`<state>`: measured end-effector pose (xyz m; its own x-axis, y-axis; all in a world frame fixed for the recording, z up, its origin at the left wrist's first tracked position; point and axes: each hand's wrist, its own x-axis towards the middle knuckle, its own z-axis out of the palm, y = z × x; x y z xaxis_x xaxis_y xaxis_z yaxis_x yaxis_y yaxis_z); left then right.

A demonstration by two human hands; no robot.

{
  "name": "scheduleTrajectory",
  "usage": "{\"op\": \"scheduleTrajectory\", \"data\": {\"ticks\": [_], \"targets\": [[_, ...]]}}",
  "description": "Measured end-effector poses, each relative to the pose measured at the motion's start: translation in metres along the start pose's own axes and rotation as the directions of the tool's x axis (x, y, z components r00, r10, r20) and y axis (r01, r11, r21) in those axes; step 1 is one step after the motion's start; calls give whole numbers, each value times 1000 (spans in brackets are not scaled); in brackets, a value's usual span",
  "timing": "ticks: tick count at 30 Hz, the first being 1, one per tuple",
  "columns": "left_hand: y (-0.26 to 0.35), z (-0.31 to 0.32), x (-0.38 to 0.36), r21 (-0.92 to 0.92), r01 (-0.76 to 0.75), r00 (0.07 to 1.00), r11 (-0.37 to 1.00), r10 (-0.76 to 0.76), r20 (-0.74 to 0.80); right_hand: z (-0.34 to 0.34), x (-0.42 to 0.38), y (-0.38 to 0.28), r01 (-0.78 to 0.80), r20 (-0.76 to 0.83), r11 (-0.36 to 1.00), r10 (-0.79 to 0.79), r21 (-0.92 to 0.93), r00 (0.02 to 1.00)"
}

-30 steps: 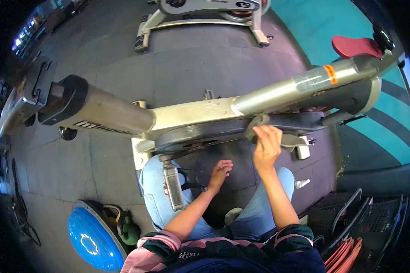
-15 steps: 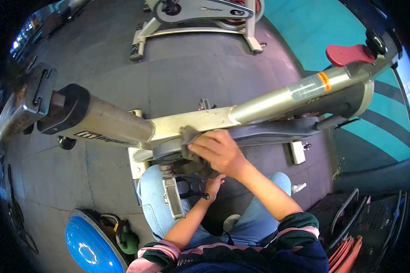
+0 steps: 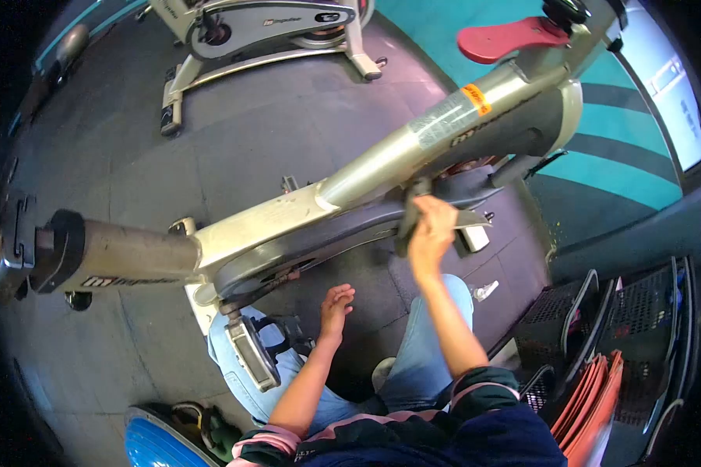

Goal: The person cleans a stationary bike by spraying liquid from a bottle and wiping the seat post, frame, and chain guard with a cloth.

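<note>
A silver exercise bike (image 3: 261, 219) stretches across the view in front of me. My right hand (image 3: 431, 240) is closed on a dark grey cloth (image 3: 407, 224), which lies against the right part of the bike's black chain guard (image 3: 319, 235). Below the guard, my left hand (image 3: 335, 313) is in the air with its fingers partly spread and nothing in them. To its left hangs the pedal (image 3: 253, 354), over my leg. The red lever (image 3: 510, 39) sits up at the bike's far right end.
Another exercise bike (image 3: 273, 31) stands on the dark floor at the back. A blue balance dome (image 3: 160, 442) lies at the lower left. Black mesh racks (image 3: 635, 327) with orange-red sheets (image 3: 588, 412) are at the right. A small white object (image 3: 485, 291) lies by my knee.
My right hand has slid the cloth rightward along the chain guard. My left hand has come out from behind the pedal area. The view has shifted to the right.
</note>
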<state>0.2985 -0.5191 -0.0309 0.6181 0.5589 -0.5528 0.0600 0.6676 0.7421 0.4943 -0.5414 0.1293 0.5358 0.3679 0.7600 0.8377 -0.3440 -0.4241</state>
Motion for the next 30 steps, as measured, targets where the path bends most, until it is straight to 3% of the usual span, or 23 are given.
{"op": "scheduleTrajectory", "data": {"ticks": [5, 7, 11, 15, 17, 18, 19, 21, 22, 23, 24, 25, 27, 30], "targets": [[-9, 0, 8, 99, 12, 1000, 995, -14, 21, 18, -26, -65, 207, 55, 940, -229, 270, 972], [-10, 0, 6, 64, 41, 999, 997, -41, -5, 17, -18, -39, 294, 112, 906, -340, 303, 934], [-8, 0, 4, 78, 77, 997, 994, -75, -19, -2, 6, 29, 288, 92, 949, -300, 124, 950], [-4, 4, -1, 134, 51, 999, 990, -49, -22, -24, 18, 109, 154, 17, 986, -153, -60, 988], [-4, 5, -5, 181, -54, 992, 982, 74, -105, -26, 18, 143, 3, -103, 993, -15, -117, 995], [-5, 4, -3, 217, -197, 975, 956, 214, -56, -23, 19, 148, -130, -215, 984, 102, -119, 971], [-7, 3, -2, 240, -196, 977, 951, 210, -32, -14, 18, 150, -258, -327, 961, 212, -103, 921], [33, 40, -28, 504, -470, 840, 725, 543, 2, 9, 11, 140, -353, -472, 935, 330, 42, 818], [42, 50, -32, 492, -567, 765, 661, 644, 17, 23, 6, 124, -380, -522, 910, 408, 166, 749], [58, 60, -36, 498, -586, 756, 639, 653, 53, 29, 2, 107, -374, -509, 890, 455, 260, 731], [74, 72, -40, 568, -692, 612, 446, 779, 134, 38, -3, 89, -407, -475, 845, 533, 348, 700], [84, 83, -39, 612, -756, 448, 232, 865, 226, 46, -14, 76, -385, -472, 861, 504, 332, 723], [106, 106, -34, 604, -788, 317, 120, 920, 231, 55, -27, 53, -372, -435, 849, 516, 375, 738], [135, 131, -19, 662, -733, 159, -157, 907, 390, 53, -26, 51, -378, -425, 836, 533, 398, 732]]}}
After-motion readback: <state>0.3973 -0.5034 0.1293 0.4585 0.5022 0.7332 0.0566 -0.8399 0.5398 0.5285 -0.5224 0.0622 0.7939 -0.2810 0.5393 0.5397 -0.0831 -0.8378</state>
